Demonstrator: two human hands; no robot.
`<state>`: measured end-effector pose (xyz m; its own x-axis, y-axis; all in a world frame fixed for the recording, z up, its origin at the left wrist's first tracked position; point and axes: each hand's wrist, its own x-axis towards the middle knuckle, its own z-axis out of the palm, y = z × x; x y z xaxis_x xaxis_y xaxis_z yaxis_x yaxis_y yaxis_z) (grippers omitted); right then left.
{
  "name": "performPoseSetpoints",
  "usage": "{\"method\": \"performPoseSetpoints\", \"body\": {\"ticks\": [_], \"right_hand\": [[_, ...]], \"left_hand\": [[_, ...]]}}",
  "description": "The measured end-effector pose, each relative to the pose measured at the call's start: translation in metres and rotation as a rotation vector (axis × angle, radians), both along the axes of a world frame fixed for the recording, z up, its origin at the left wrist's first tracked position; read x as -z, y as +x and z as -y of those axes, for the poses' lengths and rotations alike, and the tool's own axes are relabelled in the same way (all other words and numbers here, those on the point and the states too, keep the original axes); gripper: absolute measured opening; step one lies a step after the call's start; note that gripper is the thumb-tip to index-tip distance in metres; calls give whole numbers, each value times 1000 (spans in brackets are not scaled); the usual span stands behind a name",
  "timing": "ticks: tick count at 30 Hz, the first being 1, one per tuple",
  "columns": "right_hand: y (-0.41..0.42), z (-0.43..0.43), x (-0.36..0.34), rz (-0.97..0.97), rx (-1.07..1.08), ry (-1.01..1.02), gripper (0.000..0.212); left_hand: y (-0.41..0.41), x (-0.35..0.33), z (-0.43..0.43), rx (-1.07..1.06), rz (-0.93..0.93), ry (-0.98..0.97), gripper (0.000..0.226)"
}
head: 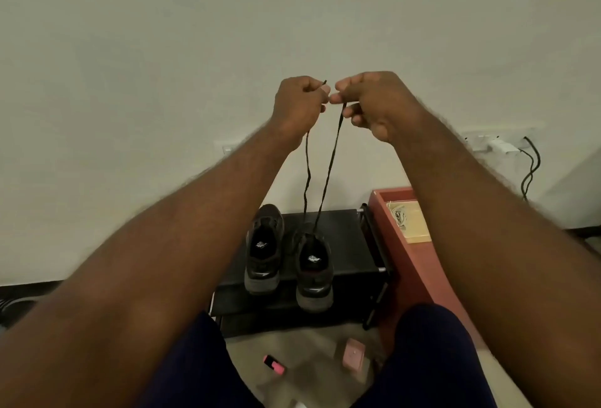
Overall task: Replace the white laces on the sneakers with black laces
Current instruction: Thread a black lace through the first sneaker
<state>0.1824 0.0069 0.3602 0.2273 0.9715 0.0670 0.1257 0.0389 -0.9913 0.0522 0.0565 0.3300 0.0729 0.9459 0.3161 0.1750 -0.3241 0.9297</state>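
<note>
Now the left hand (297, 105) and right hand (374, 105) each pinch 1 end of the black lace (328, 173), which rises from the nearer sneaker (313, 264) on the shoe rack (351, 245); level both tips before tightening.

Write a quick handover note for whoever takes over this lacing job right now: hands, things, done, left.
Left hand pinches one end of the black lace. Right hand pinches the other end, and both are raised.
Both strands run down into the nearer sneaker on the black rack; the other sneaker stands beside it.
A pale bundle, perhaps white laces, lies in the red box.
Done: black lace started in the nearer sneaker.
Left: finish threading and tie it; the other sneaker's lacing cannot be seen.
</note>
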Motion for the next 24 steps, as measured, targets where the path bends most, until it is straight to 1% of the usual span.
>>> {"method": "performPoseSetpoints", "body": {"ticks": [3, 6, 8, 12, 14, 15, 17, 19, 21, 23, 24], "right_hand": [[-8, -7, -25, -134, -61, 6, 16], [-9, -17, -34, -165, -101, 3, 27], [-7, -21, -37, -102, -92, 8, 28], [0, -27, -41, 78, -20, 48, 17], [3, -29, -40, 146, 4, 75, 20], [5, -30, -38, 174, 18, 87, 22], [8, -29, -29, 234, 51, 81, 23], [10, -26, -15, 249, 48, 18, 21], [14, -23, 3, 195, -30, -152, 20], [18, -23, 29, 103, -122, -325, 22], [20, -26, 43, 59, -100, -338, 23]], "left_hand": [[1, -24, -5, -18, 58, 10, 15], [1, -39, -16, -91, 49, 29, 16], [-1, -53, -20, -94, 55, 37, 16], [-2, -84, -26, -118, 8, 143, 12], [-1, -88, -24, -108, -17, 158, 10], [-1, -86, -22, -94, -33, 143, 8], [-3, -69, -19, -59, -39, 52, 5], [-5, -45, -19, -30, -15, -62, 6], [-7, -15, -19, -36, -28, -142, 5], [-10, 20, -18, -63, -90, -177, 9], [-11, 36, -17, -80, -151, -182, 11]]}}
